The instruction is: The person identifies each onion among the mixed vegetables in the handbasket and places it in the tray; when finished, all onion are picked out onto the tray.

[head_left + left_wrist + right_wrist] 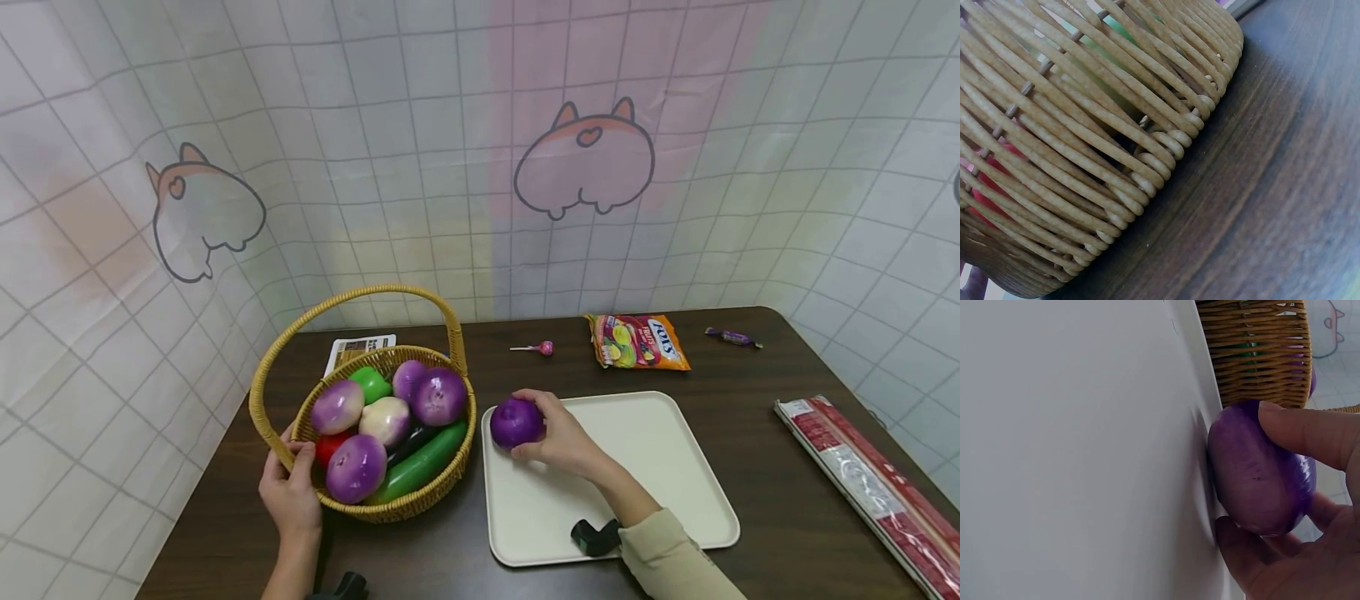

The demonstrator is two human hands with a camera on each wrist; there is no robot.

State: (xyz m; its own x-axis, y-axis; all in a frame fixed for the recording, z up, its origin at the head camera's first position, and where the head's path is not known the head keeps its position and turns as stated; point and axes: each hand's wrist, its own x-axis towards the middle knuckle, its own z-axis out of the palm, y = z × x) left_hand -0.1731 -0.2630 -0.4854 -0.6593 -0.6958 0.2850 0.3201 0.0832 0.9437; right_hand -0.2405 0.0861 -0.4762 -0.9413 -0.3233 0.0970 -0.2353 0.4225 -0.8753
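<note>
Purple vegetable (516, 423) at left end of tray (660, 475)

The right hand (557, 437) pinches it, grip parted to its width; tray contact is hard to confirm. The left hand (292, 496) holds the basket rim (401, 507) — some fingers hidden behind — and a dark vegetable (412, 443) inside lies mostly covered.

Head view: bright, soft, even light; grid wall (420, 183) bows toward the edges, wide-angle look. Small glare spots on the veg (356, 468), shine on the wrapped pack (862, 483). Left wrist: dimmer, basket (1085, 131) fairly crisp, table (1285, 175) hazy and soft at right. Right wrist: dim, greyish tray (1085, 450), soft shadow beside the onion (1254, 481), white highlight on its right.
</note>
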